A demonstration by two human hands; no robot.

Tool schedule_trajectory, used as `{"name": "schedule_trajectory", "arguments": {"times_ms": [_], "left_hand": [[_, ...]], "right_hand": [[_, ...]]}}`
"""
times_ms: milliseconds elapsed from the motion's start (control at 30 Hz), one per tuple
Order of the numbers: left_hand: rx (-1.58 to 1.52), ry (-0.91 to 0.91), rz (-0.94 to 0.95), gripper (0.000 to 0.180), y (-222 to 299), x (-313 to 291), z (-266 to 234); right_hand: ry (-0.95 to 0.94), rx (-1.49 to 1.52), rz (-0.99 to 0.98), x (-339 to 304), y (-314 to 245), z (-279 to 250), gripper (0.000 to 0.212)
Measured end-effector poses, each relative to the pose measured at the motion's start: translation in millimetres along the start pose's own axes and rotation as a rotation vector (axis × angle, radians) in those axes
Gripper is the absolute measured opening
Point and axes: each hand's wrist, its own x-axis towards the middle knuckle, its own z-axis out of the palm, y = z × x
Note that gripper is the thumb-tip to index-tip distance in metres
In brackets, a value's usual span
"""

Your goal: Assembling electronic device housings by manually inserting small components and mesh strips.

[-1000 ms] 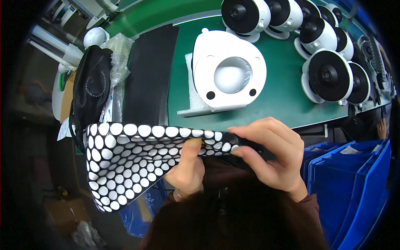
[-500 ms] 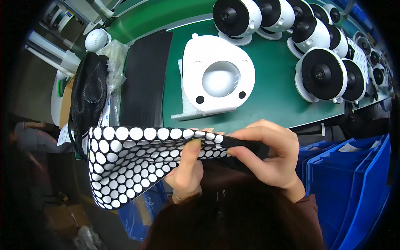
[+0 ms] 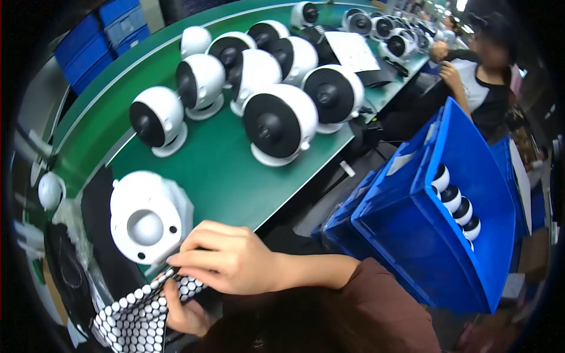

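A black sheet covered with white dots (image 3: 132, 320) hangs bent at the lower left, between my hands. My left hand (image 3: 187, 312) grips it from below, thumb pressed on the dotted face. At the sheet's upper right edge, my right hand (image 3: 229, 259) is closed in a pinch on a dark part of it. Just beyond my hands stands a white rounded fixture (image 3: 126, 191) with a round hollow and two black dots. Its near edge lies close to my right fingertips.
Several round white devices with black faces (image 3: 281, 120) stand on the green table (image 3: 229, 188). Large blue bins (image 3: 406, 241) are at the right, one holding similar devices. A black mat (image 3: 97, 215) and a black bag (image 3: 62, 259) lie left. Another person (image 3: 485, 82) sits far right.
The view has swung to the right, so the fixture and sheet now appear further left. Blue bins and another person have come into sight. Both hands keep their hold on the dotted sheet.
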Motion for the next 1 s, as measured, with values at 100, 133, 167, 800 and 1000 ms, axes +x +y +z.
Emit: {"name": "schedule_trajectory", "arguments": {"times_ms": [100, 133, 167, 800, 1000], "left_hand": [[0.035, -0.021, 0.036, 0.022, 1, -1, 13], [0.032, -0.032, 0.032, 0.022, 0, 0, 12], [0.117, -0.029, 0.104, 0.021, -2, 2, 10], [0.316, 0.069, 0.276, 0.029, -4, 10, 9], [0.425, 0.033, 0.431, 0.039, 4, 3, 11]], "right_hand": [[0.084, -0.004, -0.021, -7, 2, -2, 0.015], [0.091, -0.014, -0.022, -6, 1, -3, 0.015], [0.093, -0.019, -0.009, -5, -1, -3, 0.014], [-0.082, -0.011, 0.136, 9, -3, -6, 0.009], [-0.249, -0.024, 0.125, 16, -9, -7, 0.011]]}}
